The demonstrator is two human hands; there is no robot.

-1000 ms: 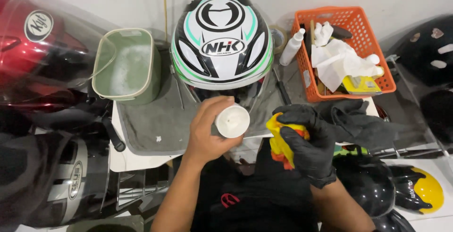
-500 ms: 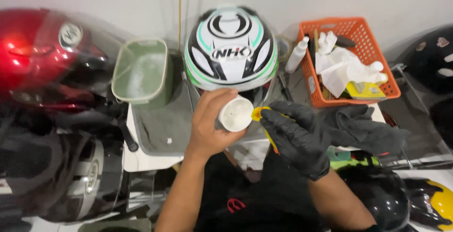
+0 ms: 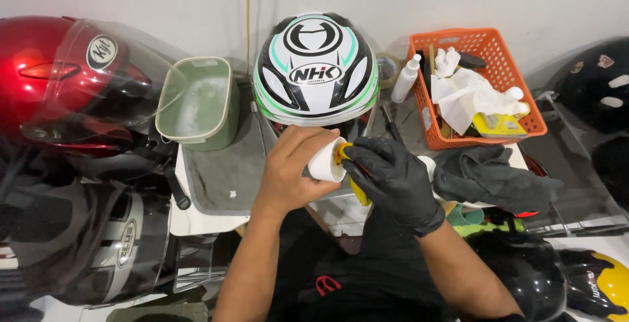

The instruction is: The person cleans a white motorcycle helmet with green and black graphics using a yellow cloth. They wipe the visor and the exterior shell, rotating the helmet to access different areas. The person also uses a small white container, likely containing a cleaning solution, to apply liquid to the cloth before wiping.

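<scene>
1. Firstly, small white jar (image 3: 325, 162): round, mouth tipped toward my right; contents not visible. It sits in my left hand (image 3: 293, 168), bare, whose fingers (image 3: 314, 136) are curled tight around the jar's body, thumb underneath.
2. Yellow cloth (image 3: 357, 188): pinched in my right hand (image 3: 393, 176), which wears a black glove. The gloved fingers (image 3: 364, 158) are closed on the cloth and press its tip against the jar's mouth, so the two hands meet at the jar.
3. Green tub (image 3: 198, 103): rectangular, pale green, beyond my left fingers and off to their left; holds foamy, soapy water.
4. Orange basket (image 3: 531, 113): plastic mesh, beyond my right fingers and to their right; holds white cloths (image 3: 466, 96), a yellow flat pack and a dark tool, the rest too jumbled to tell.
5. White spray bottle (image 3: 406, 78): upright, just beside the basket's left wall.
6. White helmet (image 3: 316, 66): white, black and green, directly beyond both sets of fingers, standing on a grey towel (image 3: 226, 171) that spreads to the left of my left hand.
7. Dark rag (image 3: 491, 178): crumpled, just right of my gloved fingers, below the basket.
8. Red helmet (image 3: 65, 79): clear visor raised, far to the left of my left fingers.
</scene>
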